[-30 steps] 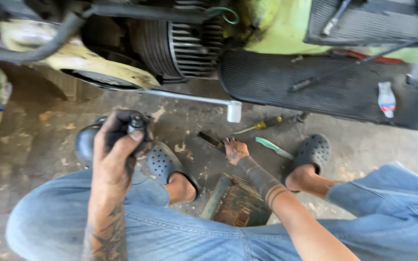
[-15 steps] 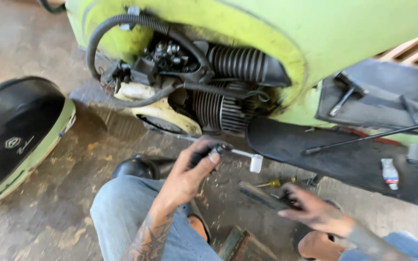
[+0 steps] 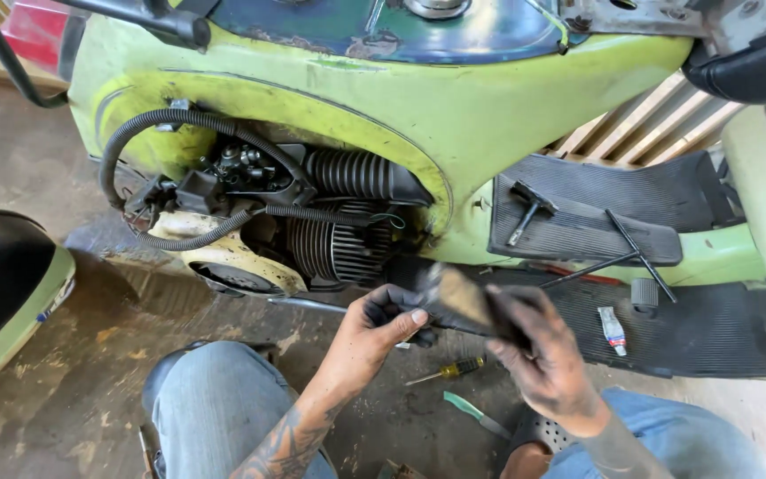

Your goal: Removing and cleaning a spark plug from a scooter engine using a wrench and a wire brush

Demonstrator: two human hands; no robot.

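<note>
My left hand point(image 3: 370, 337) has its fingers curled around a small black part point(image 3: 396, 302) in front of the engine. My right hand point(image 3: 547, 359), dark with grease, grips a blurred flat brush point(image 3: 461, 300) with tan bristles that point toward my left hand. The bristles meet the black part; motion blur hides whether they touch. Both hands hover just below the exposed finned engine cylinder point(image 3: 339, 248) of a light green scooter point(image 3: 418, 115). A black corrugated hose point(image 3: 166, 120) loops over the engine.
Two T-handle wrenches point(image 3: 527, 213) point(image 3: 636, 253) and a small tube point(image 3: 612, 328) lie on the black ribbed floorboard point(image 3: 711, 328). A yellow-handled screwdriver point(image 3: 449, 368) and a green-handled tool point(image 3: 476, 412) lie on the concrete. A removed side panel point(image 3: 2, 302) sits at left.
My view has lifted from the floor to the engine. My right hand picked the brush up off the floor, and both hands rose and came together in front of the cylinder.
</note>
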